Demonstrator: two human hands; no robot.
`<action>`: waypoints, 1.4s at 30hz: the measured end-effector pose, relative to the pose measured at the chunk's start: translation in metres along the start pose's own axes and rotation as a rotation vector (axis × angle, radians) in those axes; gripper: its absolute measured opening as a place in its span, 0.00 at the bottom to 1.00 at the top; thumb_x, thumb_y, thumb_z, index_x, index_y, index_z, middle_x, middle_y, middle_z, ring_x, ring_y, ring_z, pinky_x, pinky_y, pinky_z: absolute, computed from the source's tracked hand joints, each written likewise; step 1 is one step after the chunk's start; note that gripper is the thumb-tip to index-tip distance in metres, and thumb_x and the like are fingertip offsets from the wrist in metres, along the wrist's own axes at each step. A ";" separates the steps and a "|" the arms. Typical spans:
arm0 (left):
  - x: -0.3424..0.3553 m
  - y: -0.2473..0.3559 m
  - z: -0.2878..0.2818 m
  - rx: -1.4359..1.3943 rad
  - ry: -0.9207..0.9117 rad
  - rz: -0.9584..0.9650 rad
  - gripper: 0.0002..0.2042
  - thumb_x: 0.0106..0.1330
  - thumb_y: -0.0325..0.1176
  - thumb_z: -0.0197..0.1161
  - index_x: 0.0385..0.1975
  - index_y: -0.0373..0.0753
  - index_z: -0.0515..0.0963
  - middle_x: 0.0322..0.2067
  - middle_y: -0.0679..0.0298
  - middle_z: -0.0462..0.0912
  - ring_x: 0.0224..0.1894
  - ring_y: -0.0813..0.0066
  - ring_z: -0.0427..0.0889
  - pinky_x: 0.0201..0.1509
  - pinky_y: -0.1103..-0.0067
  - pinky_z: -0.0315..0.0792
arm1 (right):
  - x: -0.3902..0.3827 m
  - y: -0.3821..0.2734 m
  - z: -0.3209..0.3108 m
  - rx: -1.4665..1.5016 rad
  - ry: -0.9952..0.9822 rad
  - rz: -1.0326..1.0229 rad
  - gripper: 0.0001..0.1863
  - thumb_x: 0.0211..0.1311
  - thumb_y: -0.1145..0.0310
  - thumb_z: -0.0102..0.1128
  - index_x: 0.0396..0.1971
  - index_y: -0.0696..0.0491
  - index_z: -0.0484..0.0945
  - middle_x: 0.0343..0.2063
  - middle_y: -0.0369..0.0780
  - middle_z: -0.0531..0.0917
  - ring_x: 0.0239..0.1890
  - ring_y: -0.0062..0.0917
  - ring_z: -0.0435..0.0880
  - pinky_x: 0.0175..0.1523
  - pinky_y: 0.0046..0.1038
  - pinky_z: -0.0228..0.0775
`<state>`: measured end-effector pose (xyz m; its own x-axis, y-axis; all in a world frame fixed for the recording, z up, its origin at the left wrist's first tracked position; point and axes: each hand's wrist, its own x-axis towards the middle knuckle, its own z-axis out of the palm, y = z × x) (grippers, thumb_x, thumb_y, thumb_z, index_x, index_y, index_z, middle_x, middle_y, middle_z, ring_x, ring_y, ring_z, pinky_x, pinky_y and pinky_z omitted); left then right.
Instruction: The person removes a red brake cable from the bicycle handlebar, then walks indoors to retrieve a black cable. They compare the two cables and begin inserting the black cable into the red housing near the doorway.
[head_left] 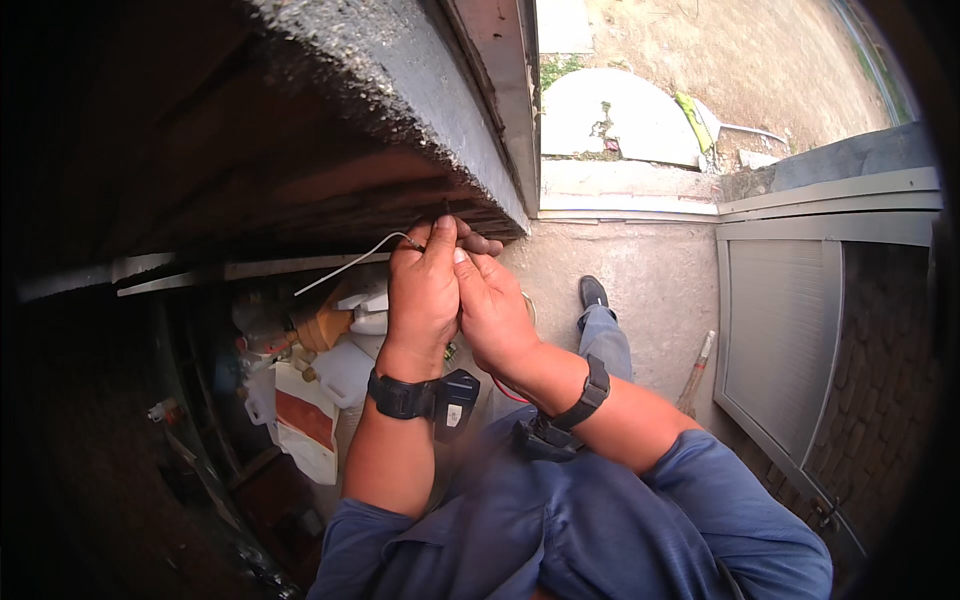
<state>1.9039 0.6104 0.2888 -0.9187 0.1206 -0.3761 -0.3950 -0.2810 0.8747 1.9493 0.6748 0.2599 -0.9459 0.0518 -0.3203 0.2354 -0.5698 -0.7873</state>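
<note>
My left hand (pixel 424 290) and my right hand (pixel 497 318) are pressed together in front of the rough ledge. In the left one, a thin white wire (pixel 350 263) is pinched between thumb and fingers; its free end sticks out to the left and droops. The right one is closed, thumb tip against the left hand, but what lies in its fingers is hidden. Below it a short stretch of red wire (pixel 508 391) curves near the wrist. Dark tips at the top of the left thumb are too small to tell apart.
A rough concrete ledge (pixel 370 75) overhangs at upper left. White plastic jugs (pixel 345 372) and an orange container (pixel 325 328) stand in the shade below. At right is a grey metal door (pixel 775 330); a stick (pixel 697 365) leans near it. Beyond the doorsill (pixel 630 205) lies sunlit ground.
</note>
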 end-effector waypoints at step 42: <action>0.001 0.000 0.016 0.019 0.085 0.002 0.13 0.76 0.34 0.48 0.31 0.33 0.72 0.29 0.54 0.82 0.34 0.65 0.83 0.43 0.72 0.77 | 0.006 -0.005 -0.006 -0.043 -0.001 -0.015 0.15 0.77 0.66 0.44 0.40 0.59 0.79 0.36 0.35 0.82 0.38 0.15 0.78 0.45 0.19 0.71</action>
<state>1.9033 0.6254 0.2930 -0.9163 0.0385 -0.3986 -0.3942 -0.2625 0.8808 1.9442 0.6832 0.2592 -0.9497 0.0590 -0.3076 0.2305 -0.5334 -0.8138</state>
